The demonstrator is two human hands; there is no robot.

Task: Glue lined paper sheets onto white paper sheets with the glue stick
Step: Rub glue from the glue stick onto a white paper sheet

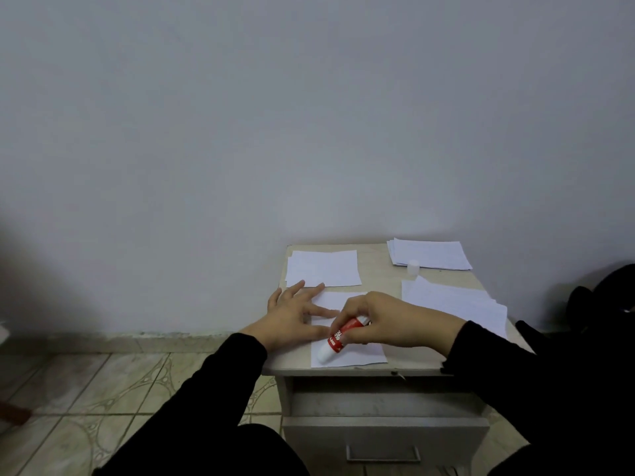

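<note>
Working sheet (357, 355): white, flat at the near edge of the small table (378, 280), its near part bare.
Glue stick (338, 340): red barrel, pale tip down on the sheet, tilted; uncapped.
Right hand (385, 321): fingers curled round the barrel.
Left hand (292, 314): fingers spread and straight, pressing the sheet's left side.
Handling: paper is light, limp and slides easily, so pin it flat; the stick is rigid, best held mid-barrel.
Right stack (457, 304): loose sheets at the right edge.
Cap (413, 266): small, pale, standing beyond that stack.
Far-left sheets (323, 269): by the far left corner.
Far-right sheets (429, 254): at the far right corner; whether lined, I cannot tell.
</note>
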